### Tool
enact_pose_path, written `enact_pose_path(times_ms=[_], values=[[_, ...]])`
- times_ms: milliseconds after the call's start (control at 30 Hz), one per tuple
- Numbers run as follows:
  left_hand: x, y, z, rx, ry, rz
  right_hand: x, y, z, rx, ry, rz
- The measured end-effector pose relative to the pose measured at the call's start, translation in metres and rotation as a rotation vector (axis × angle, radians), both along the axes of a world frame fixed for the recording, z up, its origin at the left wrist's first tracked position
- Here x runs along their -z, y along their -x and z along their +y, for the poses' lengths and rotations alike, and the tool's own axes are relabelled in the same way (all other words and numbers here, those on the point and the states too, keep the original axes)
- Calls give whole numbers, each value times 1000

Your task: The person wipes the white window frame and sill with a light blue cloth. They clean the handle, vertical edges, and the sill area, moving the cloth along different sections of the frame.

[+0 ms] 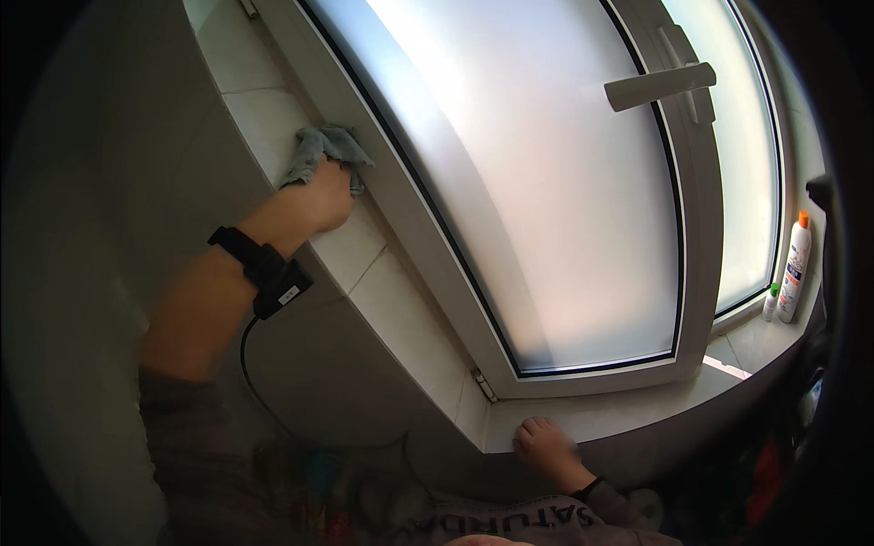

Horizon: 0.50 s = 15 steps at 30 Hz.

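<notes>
My left hand (pixel 328 194) is closed around a bunched grey-blue cloth (pixel 326 147). Hand and cloth press on the tiled side of the window recess (pixel 403 307), against the white window frame (pixel 437 225). A black wrist strap with a small cabled device (pixel 276 280) circles that forearm. Lower right, my right hand (pixel 546 447) rests its fingers on the tiled window sill (pixel 601 420), close to the corner, with no object visible in it. A black band (pixel 588 488) is on that wrist. The frosted window sash (pixel 560 205) fills the space above both hands.
A white window handle (pixel 659 85) juts from the sash's right side. Farther along the sill stand a white bottle with an orange cap (pixel 793 273) and a small green-capped bottle (pixel 771 304). A metal hinge (pixel 485 385) sits at the frame's lower corner. A black cable (pixel 246 368) hangs from the wrist device.
</notes>
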State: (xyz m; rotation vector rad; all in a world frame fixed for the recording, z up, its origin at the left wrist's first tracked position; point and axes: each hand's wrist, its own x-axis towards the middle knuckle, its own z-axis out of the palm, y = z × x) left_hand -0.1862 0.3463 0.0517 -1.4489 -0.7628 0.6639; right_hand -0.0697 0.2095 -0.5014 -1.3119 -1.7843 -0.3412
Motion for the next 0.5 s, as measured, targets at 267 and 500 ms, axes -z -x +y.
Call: enact_pose_path(times_ms=[267, 500], values=[[173, 32, 5, 190, 598, 111, 2, 3, 3, 17, 12, 9], [372, 92, -28, 610, 904, 300, 9, 2, 5, 18, 31, 28]])
